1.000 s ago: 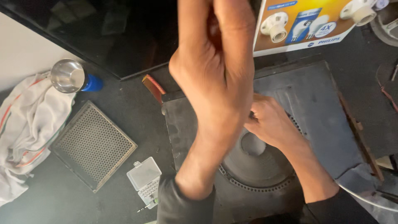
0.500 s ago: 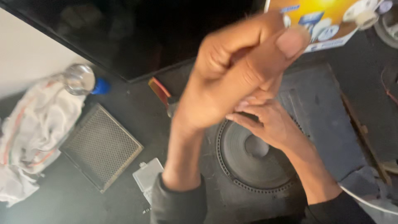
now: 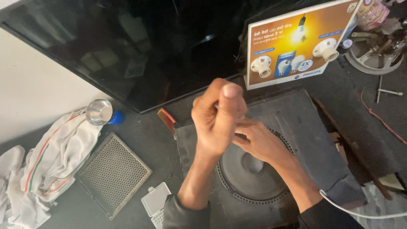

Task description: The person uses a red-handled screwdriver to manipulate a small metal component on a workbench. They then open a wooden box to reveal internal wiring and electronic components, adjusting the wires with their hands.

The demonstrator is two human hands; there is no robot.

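My left hand (image 3: 216,121) is raised above a dark speaker cabinet (image 3: 303,127), its fingers curled into a fist with the thumb on top. Nothing shows clearly inside the fist. My right hand (image 3: 260,142) lies low on the cabinet at the upper rim of the round speaker cone (image 3: 250,171), and its fingertips are hidden behind my left hand. The two hands overlap in view. Both wrists come out of dark sleeves at the bottom edge.
A large black screen (image 3: 144,51) lies at the back, with a printed carton (image 3: 296,42) against it. At the left are a metal mesh grille (image 3: 112,174), a white cloth (image 3: 51,169), a steel cup (image 3: 98,112), an orange-handled tool (image 3: 166,118) and a small white case (image 3: 156,202). A white cable (image 3: 360,211) crosses the lower right.
My left hand has dropped away from the camera and closed into a fist over the speaker. My right hand has stayed on the speaker rim. The view has steadied.
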